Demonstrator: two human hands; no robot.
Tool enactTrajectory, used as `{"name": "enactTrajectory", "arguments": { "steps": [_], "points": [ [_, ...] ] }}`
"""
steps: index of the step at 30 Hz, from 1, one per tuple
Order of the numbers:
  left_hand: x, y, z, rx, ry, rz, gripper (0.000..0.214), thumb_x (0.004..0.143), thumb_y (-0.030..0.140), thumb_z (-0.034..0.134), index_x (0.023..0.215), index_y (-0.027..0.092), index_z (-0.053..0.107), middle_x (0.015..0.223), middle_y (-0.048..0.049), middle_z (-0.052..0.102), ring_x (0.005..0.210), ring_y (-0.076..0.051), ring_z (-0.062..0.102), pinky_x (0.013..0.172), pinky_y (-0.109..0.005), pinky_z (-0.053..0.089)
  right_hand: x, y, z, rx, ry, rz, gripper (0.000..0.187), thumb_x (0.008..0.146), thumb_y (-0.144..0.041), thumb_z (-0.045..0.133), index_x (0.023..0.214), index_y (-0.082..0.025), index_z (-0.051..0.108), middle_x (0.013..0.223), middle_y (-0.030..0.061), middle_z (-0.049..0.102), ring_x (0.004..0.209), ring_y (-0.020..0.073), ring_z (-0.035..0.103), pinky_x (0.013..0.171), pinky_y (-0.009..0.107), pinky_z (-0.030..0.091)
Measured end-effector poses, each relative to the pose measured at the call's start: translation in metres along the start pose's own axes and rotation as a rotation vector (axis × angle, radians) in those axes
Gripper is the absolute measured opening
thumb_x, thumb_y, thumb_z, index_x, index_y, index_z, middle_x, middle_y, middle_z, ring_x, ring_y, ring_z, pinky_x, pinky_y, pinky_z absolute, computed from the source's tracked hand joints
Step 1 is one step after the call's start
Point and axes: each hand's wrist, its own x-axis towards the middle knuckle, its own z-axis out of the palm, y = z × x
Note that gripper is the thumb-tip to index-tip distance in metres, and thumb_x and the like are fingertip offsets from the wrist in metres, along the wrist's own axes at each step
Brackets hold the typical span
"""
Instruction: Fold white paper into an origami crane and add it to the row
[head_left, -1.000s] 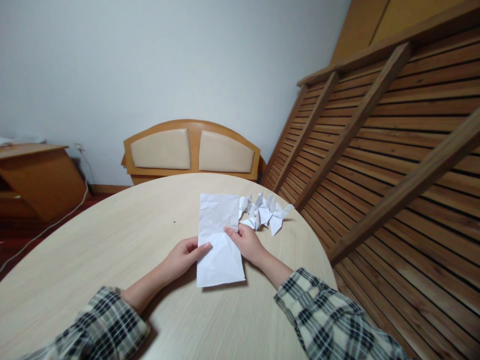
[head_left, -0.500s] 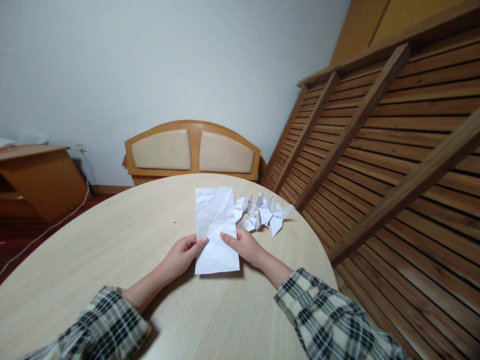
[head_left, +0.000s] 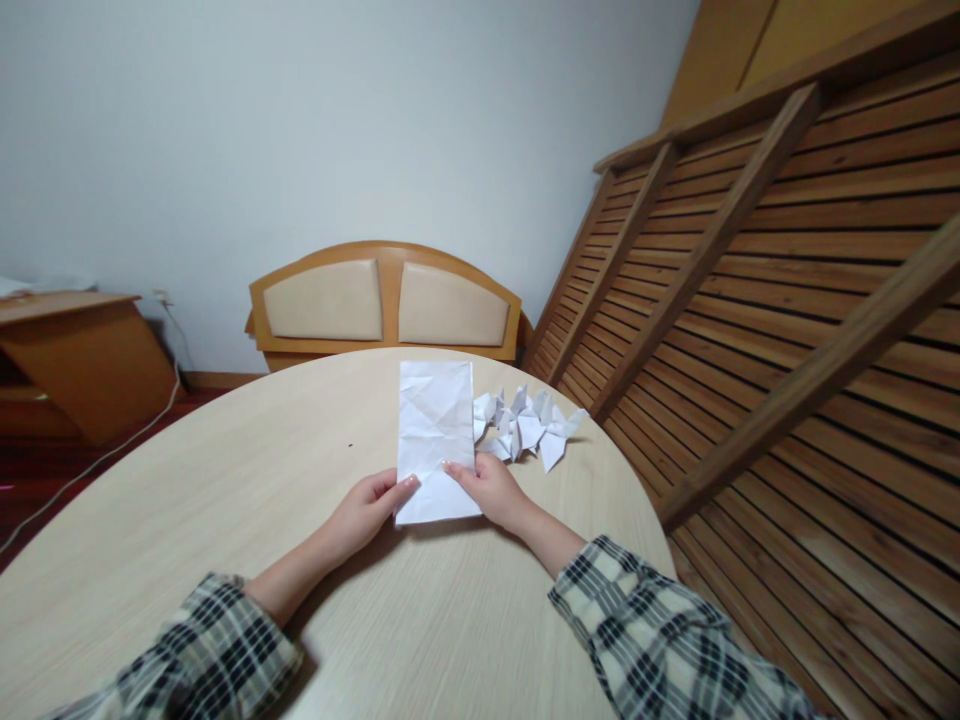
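A creased white sheet of paper (head_left: 436, 415) is held upright-long between both hands, over the middle of the round table (head_left: 247, 480). My left hand (head_left: 373, 508) pinches its left edge near the lower end, thumb on top and fingers hidden beneath. On the opposite edge, my right hand (head_left: 495, 490) grips it the same way, its thumb lying on the paper. Just beyond my right hand sits a cluster of several folded white paper birds (head_left: 529, 428), partly covered by the sheet's right side.
A tiny dark speck (head_left: 350, 445) lies on the table left of the paper. Behind the table stands a wooden headboard (head_left: 391, 290) with two cream panels. Slatted wooden boards (head_left: 750, 300) lean at the right. A desk (head_left: 82, 350) and a white cable (head_left: 112, 455) are at the left.
The paper has shifted slightly away from me and to the right between my hands, so its lower edge is nearer my thumbs. Both hands keep almost the same place.
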Motion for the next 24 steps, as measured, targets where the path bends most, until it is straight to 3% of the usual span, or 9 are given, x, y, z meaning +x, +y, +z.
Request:
{"name": "enactTrajectory", "arguments": {
  "steps": [5,9,15,24],
  "points": [
    [0.0007,-0.0059,-0.0009,-0.001,-0.063,-0.012,0.039,0.083,0.052,0.055,0.072,0.015,0.060,0.060,-0.0006,0.058,0.057,-0.014,0.049,0.056,-0.026,0.039,0.0012,-0.0022,0.0012,0.052,0.037,-0.044,0.035,0.083,-0.045,0.057,0.088,-0.012,0.068,0.087,0.0088,0.071,0.077,0.0195,0.062,0.066,0.030,0.048],
    [0.0006,-0.0025,0.0002,0.001,-0.026,-0.024,0.040,0.082,0.054,0.055,0.071,0.016,0.059,0.058,-0.0003,0.058,0.054,-0.013,0.049,0.054,-0.026,0.038,0.0000,-0.0039,0.0022,0.110,0.008,-0.059,0.039,0.083,-0.048,0.057,0.092,-0.011,0.066,0.092,0.0104,0.070,0.080,0.0196,0.062,0.069,0.031,0.050],
    [-0.0011,0.0036,0.0018,0.009,0.051,0.004,0.040,0.083,0.054,0.052,0.066,0.018,0.056,0.051,-0.0007,0.058,0.050,-0.013,0.048,0.054,-0.026,0.037,-0.0050,-0.0081,0.0036,0.300,-0.120,0.091,0.050,0.074,-0.058,0.065,0.091,-0.012,0.060,0.076,0.0064,0.067,0.059,0.0156,0.062,0.051,0.028,0.052],
    [0.0005,-0.0003,0.0009,0.037,0.122,0.004,0.039,0.083,0.054,0.052,0.064,0.020,0.051,0.041,0.0044,0.046,0.040,-0.010,0.039,0.045,-0.026,0.029,-0.0050,-0.0071,0.0052,0.315,-0.147,0.073,0.044,0.069,-0.051,0.073,0.084,-0.012,0.059,0.069,0.0039,0.067,0.054,0.0126,0.064,0.051,0.024,0.053]
  ]
}}
